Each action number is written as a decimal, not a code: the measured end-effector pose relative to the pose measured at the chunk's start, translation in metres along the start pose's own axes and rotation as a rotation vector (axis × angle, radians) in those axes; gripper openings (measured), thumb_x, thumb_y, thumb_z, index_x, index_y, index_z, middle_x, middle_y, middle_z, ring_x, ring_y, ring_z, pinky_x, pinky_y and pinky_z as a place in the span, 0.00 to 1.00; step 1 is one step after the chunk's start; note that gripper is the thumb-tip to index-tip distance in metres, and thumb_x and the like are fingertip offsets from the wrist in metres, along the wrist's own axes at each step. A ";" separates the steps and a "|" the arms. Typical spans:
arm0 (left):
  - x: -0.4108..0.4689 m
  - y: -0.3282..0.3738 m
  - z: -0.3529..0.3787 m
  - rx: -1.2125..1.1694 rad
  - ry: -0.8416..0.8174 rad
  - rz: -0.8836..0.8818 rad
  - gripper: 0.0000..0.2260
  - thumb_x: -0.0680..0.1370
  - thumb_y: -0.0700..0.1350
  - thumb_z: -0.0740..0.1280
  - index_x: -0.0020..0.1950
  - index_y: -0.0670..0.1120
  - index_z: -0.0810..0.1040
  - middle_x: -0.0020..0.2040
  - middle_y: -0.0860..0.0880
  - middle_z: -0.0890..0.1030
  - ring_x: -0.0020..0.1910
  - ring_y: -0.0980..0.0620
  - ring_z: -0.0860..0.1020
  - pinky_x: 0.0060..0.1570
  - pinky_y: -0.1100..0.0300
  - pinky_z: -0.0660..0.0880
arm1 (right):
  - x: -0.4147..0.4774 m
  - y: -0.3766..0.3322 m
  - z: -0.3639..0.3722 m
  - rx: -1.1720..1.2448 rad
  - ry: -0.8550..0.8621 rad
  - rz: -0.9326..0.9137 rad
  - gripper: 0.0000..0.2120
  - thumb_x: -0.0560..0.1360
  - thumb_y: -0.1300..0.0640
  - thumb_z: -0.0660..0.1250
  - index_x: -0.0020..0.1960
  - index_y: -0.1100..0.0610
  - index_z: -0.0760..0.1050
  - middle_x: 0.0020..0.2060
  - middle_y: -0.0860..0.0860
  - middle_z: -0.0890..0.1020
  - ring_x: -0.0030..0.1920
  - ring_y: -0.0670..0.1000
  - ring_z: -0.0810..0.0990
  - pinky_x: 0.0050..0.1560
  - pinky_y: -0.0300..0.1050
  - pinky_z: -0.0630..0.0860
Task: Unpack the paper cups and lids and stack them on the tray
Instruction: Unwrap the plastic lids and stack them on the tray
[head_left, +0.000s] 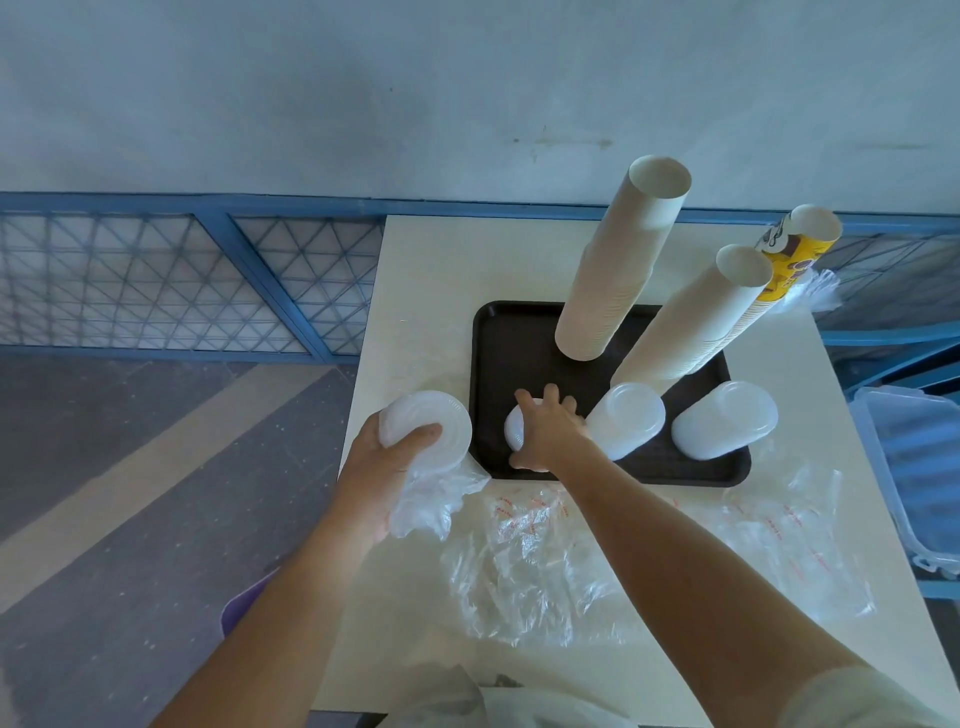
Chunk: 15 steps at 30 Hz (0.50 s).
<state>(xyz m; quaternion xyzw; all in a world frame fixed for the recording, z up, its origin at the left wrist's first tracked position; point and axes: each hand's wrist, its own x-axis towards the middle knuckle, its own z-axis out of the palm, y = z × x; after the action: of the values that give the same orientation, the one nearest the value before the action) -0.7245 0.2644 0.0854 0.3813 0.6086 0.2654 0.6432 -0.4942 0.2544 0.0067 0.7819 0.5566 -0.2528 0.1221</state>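
A black tray (498, 332) lies on the pale table. Two tall stacks of plain paper cups (618, 265) (696, 322) stand on it, and a yellow printed cup stack (789, 265) rises behind them. Two stacks of white plastic lids (631, 421) (727, 418) sit along the tray's near side. My right hand (548, 434) covers a small lid stack (514, 428) on the tray, fingers curled over it. My left hand (384, 467) grips a lid stack (431, 421) still partly in its plastic sleeve (431, 499), held at the table's left edge beside the tray.
Crumpled clear plastic wrappers (540, 566) (795, 540) lie on the table in front of the tray. A clear plastic bin (914, 467) stands to the right of the table. A blue metal railing (208, 280) runs behind, and the floor lies to the left.
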 end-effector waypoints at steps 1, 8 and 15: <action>0.000 0.000 0.000 -0.002 -0.004 -0.005 0.22 0.72 0.52 0.79 0.63 0.56 0.78 0.58 0.48 0.84 0.56 0.44 0.84 0.57 0.40 0.82 | 0.000 0.001 0.000 0.003 0.005 -0.003 0.49 0.69 0.40 0.78 0.80 0.45 0.53 0.76 0.58 0.59 0.73 0.65 0.65 0.68 0.60 0.73; 0.000 -0.001 0.008 0.008 -0.016 -0.009 0.19 0.77 0.47 0.77 0.66 0.53 0.78 0.59 0.47 0.83 0.57 0.44 0.83 0.57 0.41 0.82 | 0.000 0.010 0.002 0.025 0.015 -0.013 0.45 0.70 0.41 0.78 0.79 0.44 0.56 0.78 0.56 0.58 0.75 0.65 0.63 0.70 0.65 0.71; -0.001 -0.002 0.018 0.013 -0.026 -0.017 0.20 0.75 0.50 0.78 0.65 0.55 0.78 0.58 0.48 0.84 0.57 0.44 0.84 0.57 0.40 0.82 | -0.004 0.020 0.008 0.028 0.038 -0.040 0.46 0.70 0.43 0.78 0.80 0.44 0.55 0.77 0.56 0.59 0.74 0.64 0.63 0.70 0.64 0.72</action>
<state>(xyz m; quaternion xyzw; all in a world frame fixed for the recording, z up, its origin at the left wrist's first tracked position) -0.7068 0.2592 0.0843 0.3838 0.6050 0.2512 0.6509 -0.4780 0.2408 0.0004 0.7770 0.5707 -0.2480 0.0953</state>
